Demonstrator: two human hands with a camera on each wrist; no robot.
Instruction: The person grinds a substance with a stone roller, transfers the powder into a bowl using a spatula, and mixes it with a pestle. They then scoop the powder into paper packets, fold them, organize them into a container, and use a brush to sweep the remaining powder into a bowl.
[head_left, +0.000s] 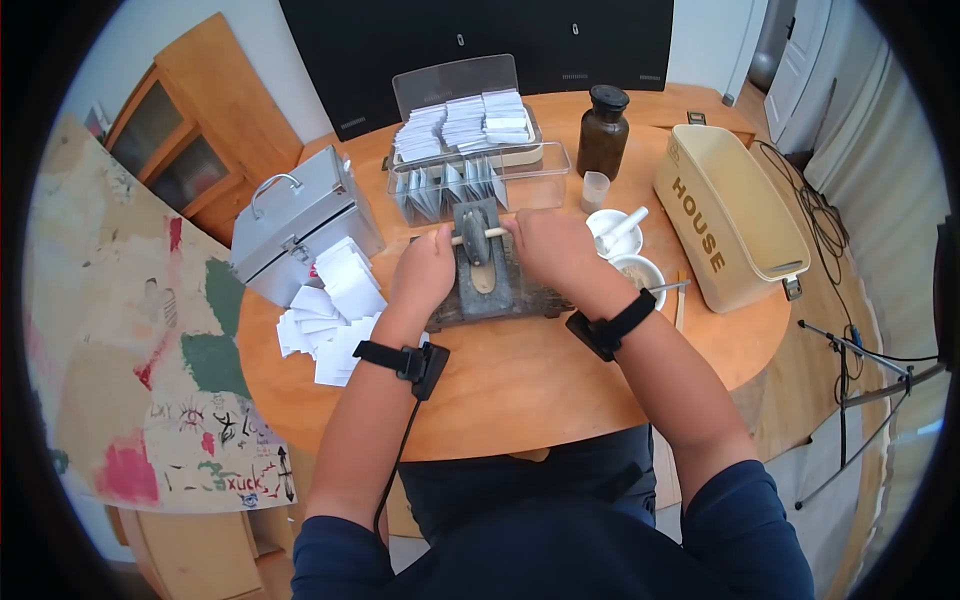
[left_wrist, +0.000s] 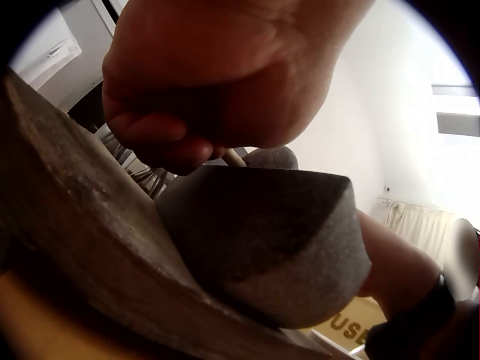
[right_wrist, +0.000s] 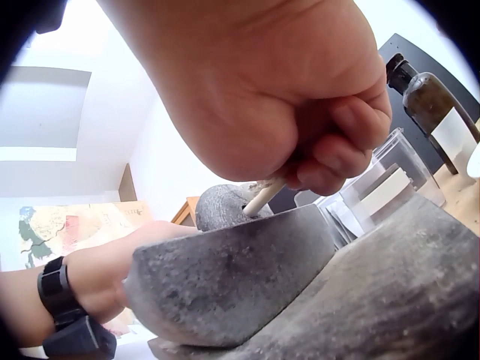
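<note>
A dark stone grinding wheel (head_left: pixel 476 240) stands on edge in the slot of a boat-shaped stone trough (head_left: pixel 500 297). Pale material (head_left: pixel 483 277) shows in the near end of that slot. Through the wheel runs a light wooden axle rod (right_wrist: pixel 264 198). My left hand (head_left: pixel 424 270) grips the rod's left end with curled fingers. On the other side, my right hand (head_left: pixel 553 248) holds the right end, its fingers (right_wrist: pixel 341 154) wrapped round the wood above the trough's edge. A dark, worn base block (head_left: pixel 540 296) lies under the trough.
Loose white paper packets (head_left: pixel 318 325) and a metal case (head_left: pixel 300 225) lie left. Behind are clear bins (head_left: pixel 535 185) of packets. A brown bottle (head_left: pixel 603 135), small cup (head_left: pixel 595 188), white mortar and pestle (head_left: pixel 622 232), bowl (head_left: pixel 655 272) and cream bin (head_left: pixel 735 215) stand right.
</note>
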